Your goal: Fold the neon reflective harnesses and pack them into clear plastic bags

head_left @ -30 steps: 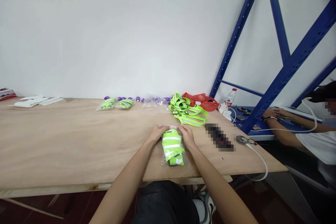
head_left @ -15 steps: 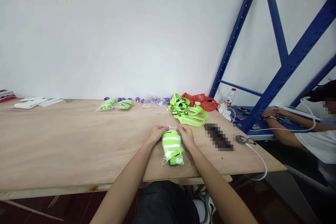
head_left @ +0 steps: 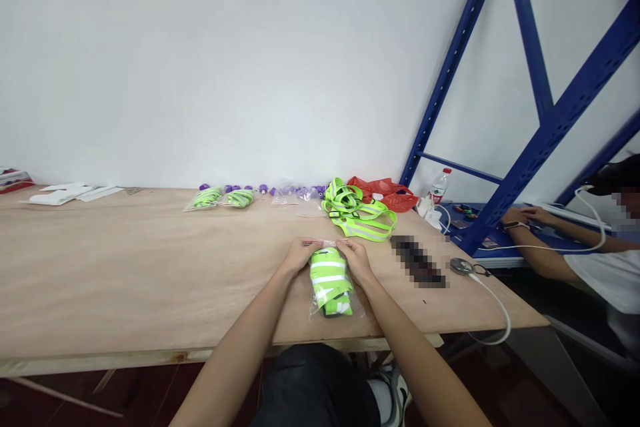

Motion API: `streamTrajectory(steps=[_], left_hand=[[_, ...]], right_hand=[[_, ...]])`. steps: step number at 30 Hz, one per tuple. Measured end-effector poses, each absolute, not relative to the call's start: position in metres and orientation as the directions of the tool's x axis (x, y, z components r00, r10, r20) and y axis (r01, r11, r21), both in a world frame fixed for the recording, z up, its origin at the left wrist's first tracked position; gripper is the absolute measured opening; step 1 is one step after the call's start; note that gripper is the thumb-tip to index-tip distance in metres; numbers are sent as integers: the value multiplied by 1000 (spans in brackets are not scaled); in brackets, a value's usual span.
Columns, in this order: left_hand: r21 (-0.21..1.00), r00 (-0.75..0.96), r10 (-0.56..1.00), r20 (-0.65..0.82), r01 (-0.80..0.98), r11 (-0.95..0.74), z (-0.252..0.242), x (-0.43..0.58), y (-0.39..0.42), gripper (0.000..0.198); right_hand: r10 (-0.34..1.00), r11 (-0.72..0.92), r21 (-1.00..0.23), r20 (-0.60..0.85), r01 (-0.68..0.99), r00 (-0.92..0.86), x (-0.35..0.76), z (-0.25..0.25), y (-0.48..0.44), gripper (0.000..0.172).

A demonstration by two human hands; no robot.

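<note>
A clear plastic bag (head_left: pixel 315 303) lies near the table's front edge with a folded neon-green reflective strap bundle (head_left: pixel 329 273) inside it. My left hand (head_left: pixel 301 255) pinches the far edge of the bag at its left corner. At the right part of that same edge, my right hand (head_left: pixel 354 257) has its thumb and fingers closed on the plastic. Beyond my hands is a loose heap of neon-green reflective straps (head_left: pixel 357 213) with black buckles. Two filled bags (head_left: pixel 207 198) of similar straps rest farther back on the left.
Purple rolls (head_left: pixel 263 189) and clear bags (head_left: pixel 285 193) line the wall. A red plastic bag (head_left: pixel 385 192), a water bottle (head_left: pixel 440 185) and a round device (head_left: pixel 461 266) with a white cable are on the right. Past the blue rack (head_left: pixel 530 153), another person's arms (head_left: pixel 540 250) reach over a blue surface.
My right hand has shifted slightly left along the bag's far edge, closer to my left hand. The bag stays in place, and the view has moved slightly.
</note>
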State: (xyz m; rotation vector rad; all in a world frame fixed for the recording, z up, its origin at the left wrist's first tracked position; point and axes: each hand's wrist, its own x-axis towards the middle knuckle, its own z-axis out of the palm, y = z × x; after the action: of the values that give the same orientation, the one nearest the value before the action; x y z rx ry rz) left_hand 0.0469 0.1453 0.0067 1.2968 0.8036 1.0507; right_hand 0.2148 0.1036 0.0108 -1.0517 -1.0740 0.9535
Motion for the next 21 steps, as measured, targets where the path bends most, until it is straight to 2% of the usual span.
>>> streamTrajectory(steps=[8,21], left_hand=[[985,346,934,88,-171,-30,7,47,144,33],[983,380,922,74,-182,-4,4,47,147,44]], right_hand=[[964,223,-965,198,-137,176,213,12,102,24],[950,270,-962,260,-35,174,218,5,107,29]])
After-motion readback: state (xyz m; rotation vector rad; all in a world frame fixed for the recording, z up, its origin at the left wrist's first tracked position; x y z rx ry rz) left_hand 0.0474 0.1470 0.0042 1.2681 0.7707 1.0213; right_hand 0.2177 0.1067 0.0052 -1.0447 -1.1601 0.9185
